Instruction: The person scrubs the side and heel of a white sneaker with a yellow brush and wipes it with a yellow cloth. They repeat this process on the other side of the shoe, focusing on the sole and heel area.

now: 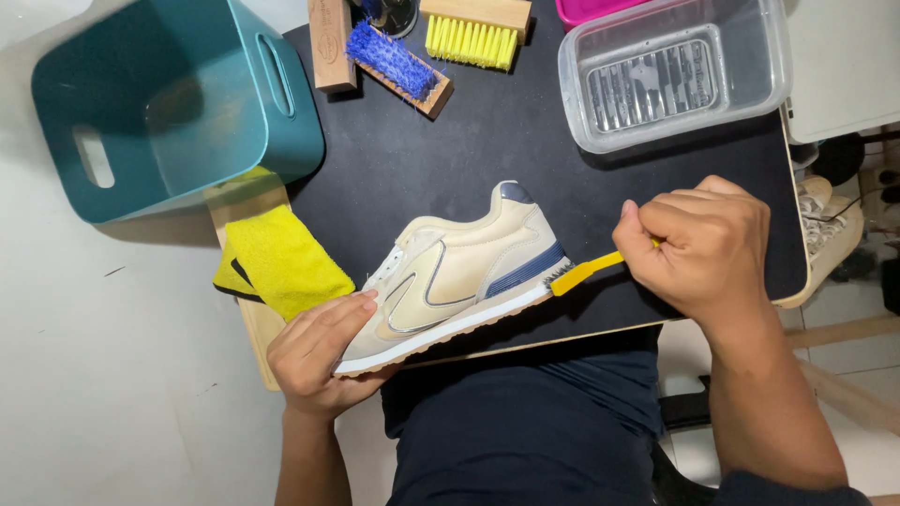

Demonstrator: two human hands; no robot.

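Steadying cream sneaker [459, 276] at toe w/ left hand [319, 351], right hand [703, 245] grip clenched on yellow brush [586, 272] at heel.

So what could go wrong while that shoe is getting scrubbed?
The cream sneaker sits tilted at the table's front edge, its toe held only by the left hand, so it might slip off toward the lap. The right hand presses a small yellow brush at the heel; a hard push could shove the shoe sideways. The yellow cloth hangs partly over the table's side and may slide down.
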